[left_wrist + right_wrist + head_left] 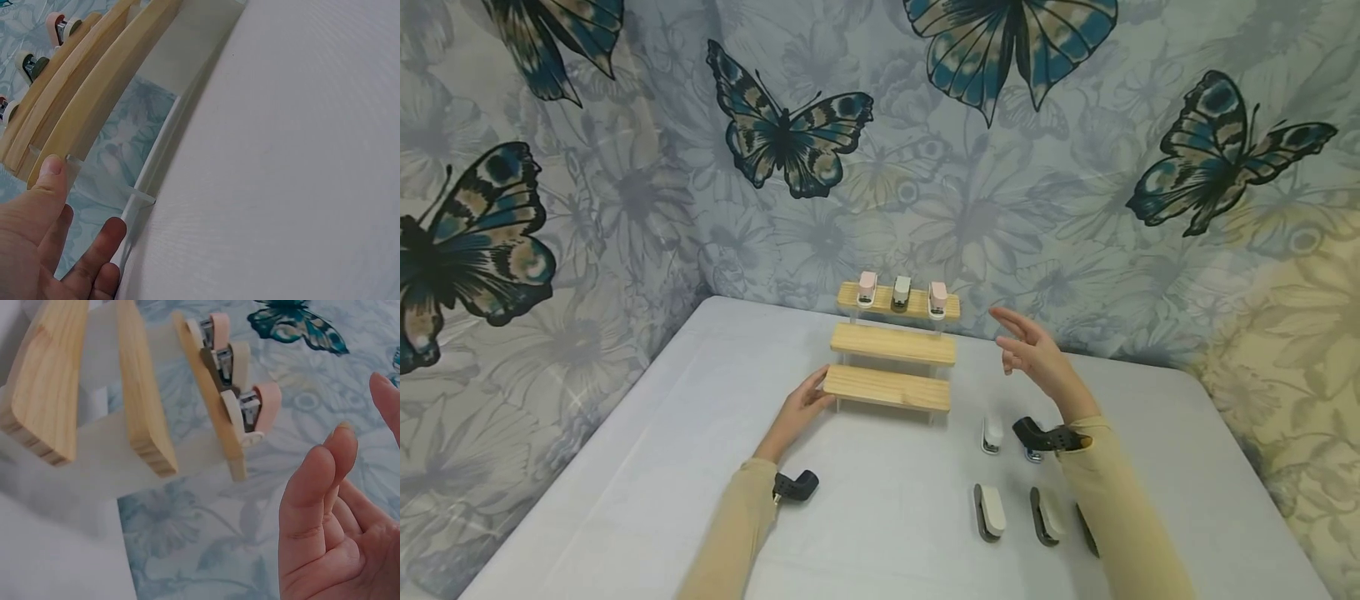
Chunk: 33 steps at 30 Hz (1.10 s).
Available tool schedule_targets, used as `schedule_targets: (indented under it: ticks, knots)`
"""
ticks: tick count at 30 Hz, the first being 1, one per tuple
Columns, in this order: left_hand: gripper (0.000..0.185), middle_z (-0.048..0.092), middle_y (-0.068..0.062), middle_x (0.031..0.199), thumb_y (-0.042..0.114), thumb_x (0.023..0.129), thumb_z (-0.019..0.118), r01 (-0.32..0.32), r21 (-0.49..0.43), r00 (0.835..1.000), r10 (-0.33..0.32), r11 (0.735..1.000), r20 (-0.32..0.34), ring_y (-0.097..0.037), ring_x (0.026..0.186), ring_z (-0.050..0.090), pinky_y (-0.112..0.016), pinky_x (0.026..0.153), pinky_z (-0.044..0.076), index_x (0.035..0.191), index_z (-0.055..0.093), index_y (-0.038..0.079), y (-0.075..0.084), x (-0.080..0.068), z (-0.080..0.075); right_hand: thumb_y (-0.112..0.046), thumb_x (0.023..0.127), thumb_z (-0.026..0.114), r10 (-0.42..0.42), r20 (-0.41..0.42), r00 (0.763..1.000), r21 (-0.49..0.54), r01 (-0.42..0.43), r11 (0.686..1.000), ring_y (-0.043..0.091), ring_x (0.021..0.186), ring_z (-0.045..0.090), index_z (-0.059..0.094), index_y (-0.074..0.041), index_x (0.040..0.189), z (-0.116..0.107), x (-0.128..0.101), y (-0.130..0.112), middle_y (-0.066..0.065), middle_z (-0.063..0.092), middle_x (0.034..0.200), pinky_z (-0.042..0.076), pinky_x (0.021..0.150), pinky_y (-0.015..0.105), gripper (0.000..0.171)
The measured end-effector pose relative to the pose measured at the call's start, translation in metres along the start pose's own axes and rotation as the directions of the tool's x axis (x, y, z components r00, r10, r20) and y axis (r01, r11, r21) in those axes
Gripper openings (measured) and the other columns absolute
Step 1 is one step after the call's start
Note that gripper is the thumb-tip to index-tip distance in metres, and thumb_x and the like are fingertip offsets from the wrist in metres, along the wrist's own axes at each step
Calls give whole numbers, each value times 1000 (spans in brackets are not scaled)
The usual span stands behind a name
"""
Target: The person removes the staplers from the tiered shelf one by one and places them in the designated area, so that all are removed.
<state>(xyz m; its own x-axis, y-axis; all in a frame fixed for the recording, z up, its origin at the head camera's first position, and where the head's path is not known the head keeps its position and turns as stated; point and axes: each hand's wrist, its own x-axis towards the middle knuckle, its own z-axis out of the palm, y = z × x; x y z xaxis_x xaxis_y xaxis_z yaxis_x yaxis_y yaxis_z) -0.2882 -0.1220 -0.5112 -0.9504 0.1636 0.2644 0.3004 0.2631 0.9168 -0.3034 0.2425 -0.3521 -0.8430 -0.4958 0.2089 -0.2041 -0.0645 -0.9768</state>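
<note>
Edges: your left hand point(796, 412) is at the left end of the lowest shelf point(887, 388), thumb on the wood, the other fingers loosely spread below; whether the index finger also touches it cannot be told. Your right hand point(1037, 357) is spread, holding nothing, to the right of the top shelf point(919, 302) and apart from it.

Room: left of the three-tier stand, white cloth runs to the side edge of the table point(647, 417). At the back, the patterned wall covering point(985, 233) stands close behind the stand. The middle shelf point(892, 344) and lowest shelf show wood along their full length. On the top shelf, the right pink stapler point(937, 299) sits near the right end; you have short gaps of wood between neighbours.

Count: three shelves. Three staplers on top: the left pink stapler point(867, 287), the pale green stapler point(901, 293) and the right pink one. Five on the table, right of the stand: a white stapler point(992, 435), one partly hidden by your wrist camera point(1048, 436), a cream stapler point(991, 511), a grey-green stapler point(1049, 517), and one partly covered by your right sleeve point(1123, 508). Eight staplers visible.
</note>
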Motion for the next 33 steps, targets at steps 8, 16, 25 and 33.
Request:
schedule_targets:
  ticks: [8, 16, 25, 33]
  knots:
    - [56, 30, 4, 122, 33, 74, 52, 3, -23, 1000, -3, 1000, -8, -13, 86, 47, -32, 73, 39, 123, 29, 19, 1, -1, -2, -6, 83, 40, 31, -4, 1000, 49, -30, 998, 21, 54, 37, 19, -7, 125, 6, 31, 4, 7, 11, 129, 37, 48, 32, 47]
    - [54, 30, 4, 122, 30, 75, 52, -6, -23, 1000, 6, 1000, -8, -14, 85, 47, -31, 71, 40, 123, 28, 21, 1, -1, -3, -11, 80, 47, 73, -34, 997, -51, -75, 996, 25, 62, 42, 22, -15, 125, 16, 59, 0, 3, 10, 130, 38, 58, 41, 51]
    - [55, 32, 4, 121, 30, 74, 53, -19, -32, 1000, 19, 999, -10, -14, 84, 48, -31, 70, 40, 123, 30, 19, 2, -1, -2, -14, 78, 51, 139, -62, 988, -92, -144, 985, 21, 67, 45, 22, -20, 124, 18, 77, 3, -1, 11, 129, 36, 66, 45, 55]
    - [57, 30, 2, 122, 31, 74, 52, -15, -31, 1000, 15, 999, 9, -14, 83, 48, -30, 71, 40, 123, 29, 15, 4, 0, -2, -17, 78, 51, 199, -23, 980, -110, -201, 973, 23, 70, 44, 15, -15, 127, 14, 94, 13, 4, 8, 130, 40, 61, 37, 62]
